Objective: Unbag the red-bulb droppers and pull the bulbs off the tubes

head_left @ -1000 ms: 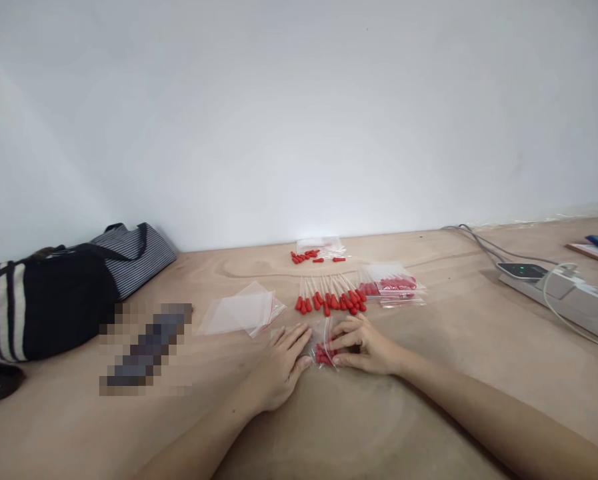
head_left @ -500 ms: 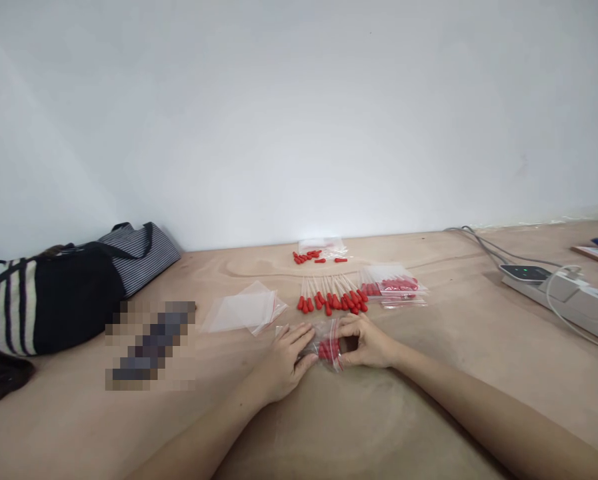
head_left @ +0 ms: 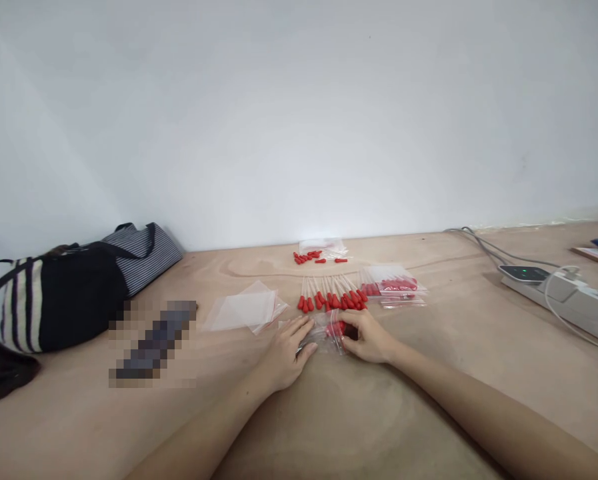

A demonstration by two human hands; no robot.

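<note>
In front of me lies a clear zip bag [head_left: 321,321] with a red seal line, its mouth facing right. My left hand [head_left: 289,353] rests on the bag's left part, fingers stretched flat and thumb apart. At the mouth, my right hand [head_left: 366,337] is closed, thumb and fingers curled round red bulbs [head_left: 335,328] of what look like droppers; their tubes are hard to make out through the plastic. Just beyond, a row of red-bulbed droppers [head_left: 331,300] lies with pale tubes pointing away. Filled zip bags [head_left: 399,287] are stacked to the right of this row.
Flat zip bags [head_left: 243,308] lie to the left. Loose red bulbs [head_left: 306,257] and a clear bag [head_left: 321,245] are near the wall. A dark bag [head_left: 79,300] and a blurred-out item [head_left: 153,340] stand left; a power strip [head_left: 559,300] with cables is right.
My right hand and the bag's mouth with the red bulbs have moved slightly away from me. My left hand stays on the bag, its thumb a little farther forward.
</note>
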